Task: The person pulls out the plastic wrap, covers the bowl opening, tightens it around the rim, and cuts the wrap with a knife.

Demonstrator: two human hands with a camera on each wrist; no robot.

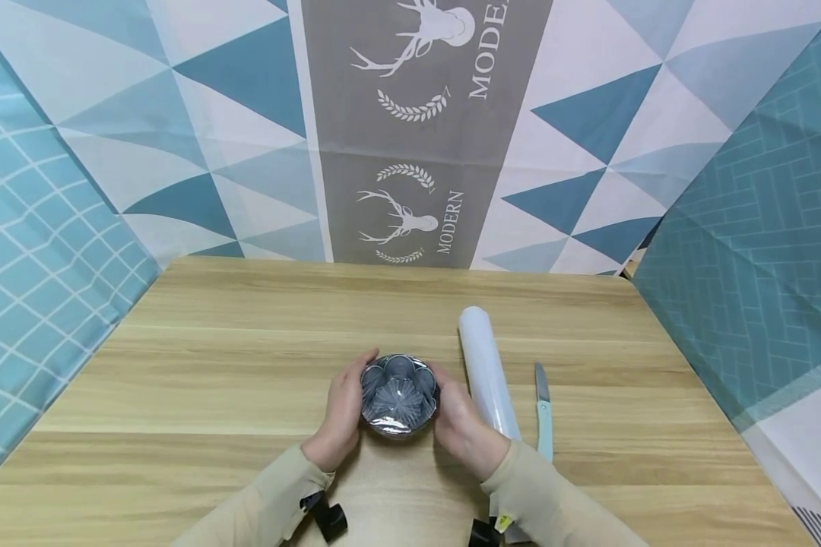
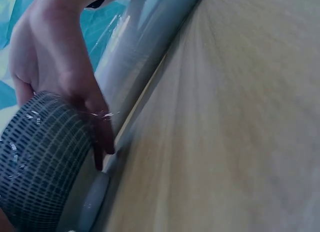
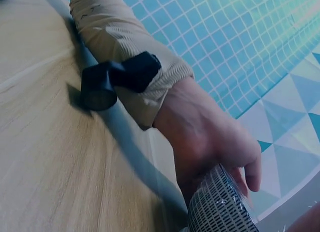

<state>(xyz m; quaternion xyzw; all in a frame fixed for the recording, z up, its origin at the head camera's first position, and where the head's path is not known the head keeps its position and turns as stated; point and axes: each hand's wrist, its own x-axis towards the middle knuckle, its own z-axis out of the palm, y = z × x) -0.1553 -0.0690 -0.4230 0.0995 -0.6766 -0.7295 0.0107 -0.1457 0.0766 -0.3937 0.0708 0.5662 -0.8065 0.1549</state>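
Note:
A small round bowl [image 1: 398, 399], dark and petal-patterned inside, sits between both hands, with shiny clear film across its top. Its outer wall carries a fine checked pattern in the left wrist view, where the bowl [image 2: 45, 157] fills the lower left corner. The left hand [image 1: 342, 410] curves round the bowl's left side. On the opposite side, the right hand [image 1: 464, 422] holds the wall, thumb near the rim. The left wrist view shows the right hand [image 2: 60, 61] from across, fingers pointing down along the bowl; the right wrist view shows the left hand [image 3: 210, 132] bent round it.
A long roll of clear plastic film [image 1: 487, 372] lies right of the bowl, running under the right forearm. Beyond it is a knife [image 1: 543, 418] with a light blue handle, blade pointing away. Patterned cloth [image 1: 410, 137] hangs behind the wooden table [image 1: 212, 365].

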